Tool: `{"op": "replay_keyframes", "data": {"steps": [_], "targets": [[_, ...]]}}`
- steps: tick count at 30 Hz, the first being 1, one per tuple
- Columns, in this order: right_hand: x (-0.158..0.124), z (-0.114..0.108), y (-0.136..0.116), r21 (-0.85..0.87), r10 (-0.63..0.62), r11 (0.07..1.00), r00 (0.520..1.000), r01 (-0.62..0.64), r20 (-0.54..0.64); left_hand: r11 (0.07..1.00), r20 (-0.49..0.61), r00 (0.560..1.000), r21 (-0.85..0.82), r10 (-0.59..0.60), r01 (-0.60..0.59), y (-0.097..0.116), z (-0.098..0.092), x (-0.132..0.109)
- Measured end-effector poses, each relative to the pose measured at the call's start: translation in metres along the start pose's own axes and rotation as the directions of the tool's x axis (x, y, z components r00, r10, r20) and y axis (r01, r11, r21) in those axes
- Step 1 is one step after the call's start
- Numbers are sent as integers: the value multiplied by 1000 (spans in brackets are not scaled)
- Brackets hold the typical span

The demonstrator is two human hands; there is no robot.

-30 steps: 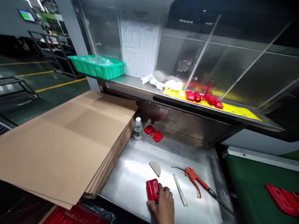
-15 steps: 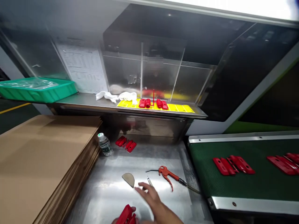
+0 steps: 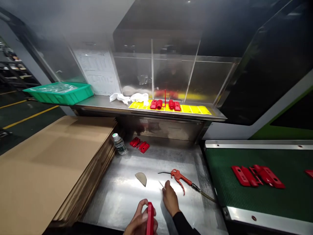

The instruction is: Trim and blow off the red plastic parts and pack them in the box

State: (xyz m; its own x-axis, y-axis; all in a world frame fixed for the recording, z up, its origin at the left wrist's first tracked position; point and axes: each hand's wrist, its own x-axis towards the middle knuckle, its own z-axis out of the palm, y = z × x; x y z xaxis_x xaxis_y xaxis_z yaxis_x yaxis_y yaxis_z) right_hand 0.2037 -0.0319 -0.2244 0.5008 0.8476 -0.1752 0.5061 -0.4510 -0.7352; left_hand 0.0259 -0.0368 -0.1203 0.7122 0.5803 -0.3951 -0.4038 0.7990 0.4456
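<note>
Fingers (image 3: 143, 206) of the left hand (image 3: 140, 220) curled around a red plastic moulding (image 3: 150, 218), gripped upright and edge-on at the bottom of the view. Fingers (image 3: 166, 192) of the right hand (image 3: 170, 202) pressed together and pointing down, just beside the left hand, over a slim metal blade (image 3: 161, 184), mostly hidden; whether they pinch it, impossible to tell. Black sleeve (image 3: 182, 223) on that arm. Just right of those fingers, a red air blow gun (image 3: 179, 178) on the stainless desk (image 3: 110, 202), a beige half-moon pad (image 3: 141, 178) to the left. Farther up, red mouldings (image 3: 140, 145) beside a water bottle (image 3: 119, 144). Left, stacked cardboard sheets (image 3: 56, 163). Right, more red mouldings (image 3: 258, 175) on a green conveyor belt (image 3: 244, 156). Above, a steel shelf (image 3: 97, 103) with a yellow mat (image 3: 188, 109), red parts (image 3: 163, 104), white cloths (image 3: 129, 98) and a green tray (image 3: 58, 94).
</note>
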Motion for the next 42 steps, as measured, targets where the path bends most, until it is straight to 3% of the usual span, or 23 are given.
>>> {"op": "replay_keyframes", "data": {"steps": [3, 6, 11, 14, 18, 20, 24, 27, 31, 35, 38, 42], "targets": [[-29, -42, -6, 141, -47, 989, 997, 39, 58, 995, -20, 1000, -100, -15, 13, 10, 28, -4], [-67, -92, -29, 315, -113, 946, 987, 72, 114, 985, -33, 999, -174, -2, -4, 23, 59, -6], [-102, -144, -72, 489, -136, 868, 988, 86, 67, 968, -103, 995, -249, -7, -19, 32, 91, 1], [-102, -152, -81, 542, -136, 838, 985, 57, 107, 964, -101, 995, -264, -2, -25, 34, 97, 11], [-100, -148, -87, 603, -204, 785, 978, 140, 40, 978, 29, 999, -206, 36, -29, 38, 100, 22], [-100, -147, -94, 636, -245, 751, 969, 177, 19, 987, 43, 997, -149, 60, -53, 39, 104, 23], [-100, -151, -115, 684, -304, 692, 953, 233, -17, 988, -95, 984, -4, 153, -154, 37, 120, 18], [-96, -158, -128, 723, -323, 662, 946, 199, 36, 967, -186, 954, 145, 235, -210, 35, 133, 13], [-93, -162, -135, 646, -367, 736, 922, 204, 127, 973, -195, 962, 167, 190, -159, 32, 139, 8], [-95, -167, -134, 477, -445, 812, 886, 337, 131, 983, -89, 985, 125, 147, -135, 33, 133, 4], [-96, -179, -137, 385, -482, 841, 849, 379, 217, 978, 54, 991, 164, 125, -133, 38, 129, 1], [-99, -199, -146, 314, -496, 862, 787, 397, 366, 991, 226, 971, 124, -78, 50, 44, 130, 1]]}}
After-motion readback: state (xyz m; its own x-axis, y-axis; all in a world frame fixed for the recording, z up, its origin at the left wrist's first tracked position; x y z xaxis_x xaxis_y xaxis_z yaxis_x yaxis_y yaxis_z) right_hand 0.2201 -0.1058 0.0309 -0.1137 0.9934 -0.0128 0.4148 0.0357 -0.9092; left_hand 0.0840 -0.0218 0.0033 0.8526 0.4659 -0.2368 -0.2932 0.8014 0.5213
